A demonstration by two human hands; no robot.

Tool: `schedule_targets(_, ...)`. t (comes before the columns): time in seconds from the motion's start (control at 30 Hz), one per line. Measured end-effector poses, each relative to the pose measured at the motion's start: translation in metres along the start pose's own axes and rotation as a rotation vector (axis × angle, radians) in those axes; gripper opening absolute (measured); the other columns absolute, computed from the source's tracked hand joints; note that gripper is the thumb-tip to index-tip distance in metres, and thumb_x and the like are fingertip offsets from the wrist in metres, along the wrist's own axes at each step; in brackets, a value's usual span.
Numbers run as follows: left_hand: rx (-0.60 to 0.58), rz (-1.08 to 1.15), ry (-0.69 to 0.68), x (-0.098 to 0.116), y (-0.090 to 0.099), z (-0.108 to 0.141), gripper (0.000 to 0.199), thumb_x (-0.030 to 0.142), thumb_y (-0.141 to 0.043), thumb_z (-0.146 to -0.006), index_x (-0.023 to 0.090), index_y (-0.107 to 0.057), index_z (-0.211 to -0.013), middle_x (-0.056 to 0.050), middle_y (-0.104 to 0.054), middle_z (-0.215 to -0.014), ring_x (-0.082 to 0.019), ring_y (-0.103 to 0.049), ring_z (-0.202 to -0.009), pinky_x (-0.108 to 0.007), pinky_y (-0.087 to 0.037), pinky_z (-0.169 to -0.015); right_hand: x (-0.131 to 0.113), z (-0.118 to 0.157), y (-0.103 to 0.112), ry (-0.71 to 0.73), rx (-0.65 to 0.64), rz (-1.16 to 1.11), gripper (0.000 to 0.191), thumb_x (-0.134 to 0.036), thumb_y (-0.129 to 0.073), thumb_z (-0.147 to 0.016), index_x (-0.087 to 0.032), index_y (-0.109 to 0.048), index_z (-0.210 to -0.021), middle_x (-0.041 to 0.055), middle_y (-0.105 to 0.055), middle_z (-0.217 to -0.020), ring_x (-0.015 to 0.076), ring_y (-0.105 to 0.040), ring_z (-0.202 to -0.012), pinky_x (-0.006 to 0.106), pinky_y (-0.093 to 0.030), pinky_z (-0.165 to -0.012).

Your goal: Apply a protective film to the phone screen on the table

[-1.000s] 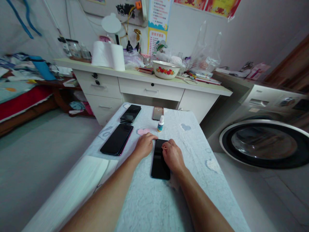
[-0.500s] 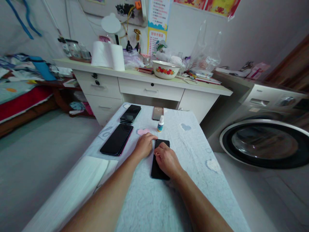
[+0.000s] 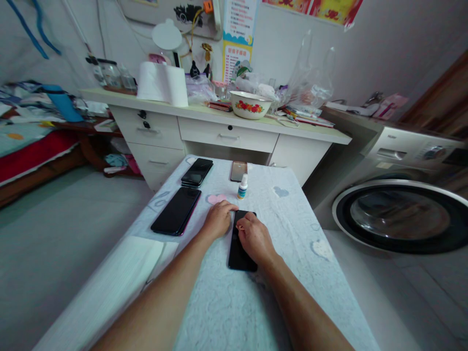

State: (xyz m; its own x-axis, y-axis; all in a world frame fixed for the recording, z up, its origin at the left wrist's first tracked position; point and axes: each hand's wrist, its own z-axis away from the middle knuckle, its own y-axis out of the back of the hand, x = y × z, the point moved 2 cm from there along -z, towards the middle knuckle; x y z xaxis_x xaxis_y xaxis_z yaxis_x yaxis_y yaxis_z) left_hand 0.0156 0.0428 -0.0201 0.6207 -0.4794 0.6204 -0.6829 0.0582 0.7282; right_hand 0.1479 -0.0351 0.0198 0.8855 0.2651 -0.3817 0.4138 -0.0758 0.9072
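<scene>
A black smartphone (image 3: 239, 256) lies flat on the cloth-covered table. My left hand (image 3: 218, 218) rests at its upper left corner, its fingertips holding that edge. Over the upper part of the screen, my right hand (image 3: 255, 235) is closed with its fingers pinched together; whatever they hold is hidden. Just beyond the phone stands a small white spray bottle (image 3: 242, 187) with a blue and yellow label.
Left of my hands lie a large black phone (image 3: 177, 210) and a stack of phones (image 3: 197, 171). A phone case (image 3: 239, 171) is near the table's far edge. Behind is a desk with a flowered bowl (image 3: 250, 105); a washing machine (image 3: 398, 195) stands at right.
My right hand has shifted slightly to the right across the phone's screen, still closed. My left hand stays at the phone's corner.
</scene>
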Motion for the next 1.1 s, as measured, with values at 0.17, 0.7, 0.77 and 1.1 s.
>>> schedule_targets(0.17,-0.007,-0.011,0.005,0.003,0.002,0.0,0.038,0.004,-0.044,-0.076,0.019,-0.068,-0.1,-0.005,-0.066,-0.104,-0.017,-0.059,-0.102,-0.032,-0.046,-0.097,0.01,-0.002,0.001,-0.065,0.053,0.016,0.021,-0.008,-0.049,-0.083,-0.018,-0.065,-0.089,0.0033,-0.057,-0.092,0.0118,-0.057,-0.079,0.019,-0.04,-0.073)
schedule_targets(0.7,-0.003,-0.013,0.008,0.003,0.002,0.001,0.037,0.005,-0.047,-0.076,0.02,-0.069,-0.101,-0.005,-0.065,-0.101,-0.017,-0.059,-0.097,-0.031,-0.048,-0.092,0.031,-0.004,0.008,-0.22,0.145,0.068,0.019,-0.012,-0.049,-0.086,-0.018,-0.066,-0.085,0.0047,-0.058,-0.089,0.0129,-0.056,-0.076,0.021,-0.037,-0.069)
schedule_targets(0.77,-0.003,-0.01,0.011,0.004,0.003,0.001,0.036,0.005,-0.047,-0.075,0.02,-0.069,-0.101,-0.005,-0.065,-0.102,-0.017,-0.059,-0.097,-0.031,-0.048,-0.092,0.031,-0.004,0.009,-0.23,0.146,0.067,0.018,-0.012,-0.049,-0.086,-0.017,-0.067,-0.085,0.0049,-0.058,-0.089,0.013,-0.055,-0.076,0.021,-0.037,-0.069)
schedule_targets(1.1,-0.007,-0.014,0.015,0.003,0.002,0.001,0.034,0.008,-0.05,-0.076,0.02,-0.068,-0.102,-0.005,-0.065,-0.103,-0.018,-0.059,-0.097,-0.031,-0.048,-0.091,0.027,-0.004,0.007,-0.199,0.132,0.071,0.018,-0.012,-0.048,-0.086,-0.018,-0.066,-0.087,0.0043,-0.057,-0.089,0.0129,-0.056,-0.077,0.021,-0.038,-0.07)
